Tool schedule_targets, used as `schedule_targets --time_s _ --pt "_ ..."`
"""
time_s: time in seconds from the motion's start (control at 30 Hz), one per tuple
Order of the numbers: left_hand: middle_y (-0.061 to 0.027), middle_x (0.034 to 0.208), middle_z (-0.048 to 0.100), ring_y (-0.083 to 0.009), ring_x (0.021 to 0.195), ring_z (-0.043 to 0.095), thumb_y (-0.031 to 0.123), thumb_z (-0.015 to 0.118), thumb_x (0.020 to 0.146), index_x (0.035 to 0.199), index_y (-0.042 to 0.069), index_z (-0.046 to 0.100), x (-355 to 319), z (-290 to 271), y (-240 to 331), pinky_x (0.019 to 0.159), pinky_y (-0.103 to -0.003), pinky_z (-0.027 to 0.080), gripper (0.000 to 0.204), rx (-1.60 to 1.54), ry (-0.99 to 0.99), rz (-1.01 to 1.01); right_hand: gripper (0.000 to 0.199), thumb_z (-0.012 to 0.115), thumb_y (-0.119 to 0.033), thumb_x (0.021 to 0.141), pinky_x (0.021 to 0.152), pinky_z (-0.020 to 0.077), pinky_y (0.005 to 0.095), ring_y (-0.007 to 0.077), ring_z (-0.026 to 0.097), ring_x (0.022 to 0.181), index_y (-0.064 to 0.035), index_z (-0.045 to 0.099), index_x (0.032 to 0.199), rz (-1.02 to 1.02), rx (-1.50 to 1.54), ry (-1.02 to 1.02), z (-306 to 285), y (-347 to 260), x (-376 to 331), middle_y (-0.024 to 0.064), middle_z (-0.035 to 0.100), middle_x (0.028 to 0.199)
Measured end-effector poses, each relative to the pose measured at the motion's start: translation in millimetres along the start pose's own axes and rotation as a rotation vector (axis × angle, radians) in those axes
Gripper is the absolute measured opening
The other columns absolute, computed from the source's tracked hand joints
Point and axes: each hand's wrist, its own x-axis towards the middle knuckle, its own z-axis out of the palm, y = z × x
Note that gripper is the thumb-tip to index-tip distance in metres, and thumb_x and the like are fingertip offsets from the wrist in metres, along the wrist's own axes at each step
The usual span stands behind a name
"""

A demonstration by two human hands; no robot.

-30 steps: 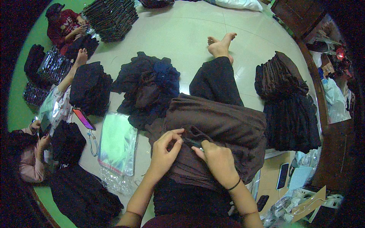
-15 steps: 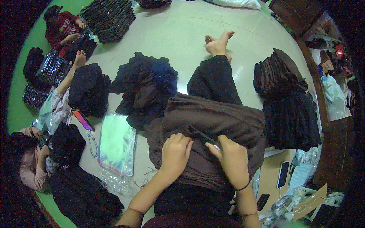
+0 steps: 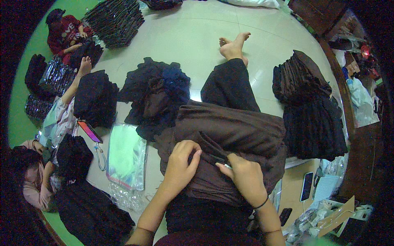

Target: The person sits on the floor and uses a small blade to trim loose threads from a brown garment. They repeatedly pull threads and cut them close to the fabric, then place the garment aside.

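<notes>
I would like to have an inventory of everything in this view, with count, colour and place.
Brown cloth: pieces uncountable, dark brown, centre
Small tool: one, dark and pale, centre
Garment heap: one, black-brown-navy, upper left-centre
Folded stacks: two, brown-black and black, right
Black stacks: at least three, black, left
Packed stacks: at least three, dark, upper left
Clear bags: one pack, greenish, left
Bright phone: one, pink-orange screen, left
Dark phone: one, dark screen, right
Co-workers: two, pink and dark-red tops, left
Right-edge clutter: uncountable, mixed
Left hand: one, bare, over brown cloth
Right hand: one, bare, holding small tool
</notes>
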Motion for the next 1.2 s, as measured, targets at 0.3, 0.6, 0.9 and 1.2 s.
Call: schedule_targets --time_s 0.3,0.6,0.9,1.2 --pt "-0.0123 0.085 0.058 -0.0266 0.083 0.056 0.009 0.057 0.078 0.082 0.000 0.055 0 -3 2 0.077 -0.033 0.042 0.011 -0.001 -0.058 -0.045 0.032 0.054 -0.037 0.080 0.042 0.0472 0.0310 0.0239 0.058 0.047 -0.0064 0.051 0.070 -0.079 -0.085 0.052 9 -4 7 0.0094 0.056 0.058" --pt "-0.0129 0.075 0.060 -0.0269 0.072 0.058 0.011 0.059 0.076 0.079 0.001 0.060 -47 -57 -8 0.067 -0.033 0.044 0.010 0.151 -0.086 -0.239 0.034 0.064 -0.035 0.073 0.049 0.0442 0.0369 0.0312 0.058 0.055 -0.0036 0.053 0.074 0.053 0.215 -0.002 -10 -6 8 0.0146 0.056 0.059" --pt "-0.0165 0.078 0.060 -0.0335 0.075 0.058 0.006 0.055 0.070 0.077 0.004 0.061 -121 -86 -39 0.067 -0.041 0.044 0.009 0.813 -1.083 -0.473 0.035 0.063 -0.034 0.074 0.055 0.0449 0.0382 0.0345 0.059 0.064 -0.0024 0.056 0.088 0.252 0.257 -0.016 -23 -7 15 0.0197 0.059 0.068" --pt "-0.0122 0.089 0.058 -0.0291 0.079 0.056 0.008 0.064 0.072 0.090 0.003 0.060 -13 -38 -12 0.071 -0.035 0.044 0.020 0.147 0.116 0.027 0.034 0.058 -0.033 0.078 0.059 0.0459 0.0443 0.0390 0.058 0.067 -0.0024 0.054 0.092 0.390 0.098 -0.019 -42 36 -25 0.0225 0.059 0.071"
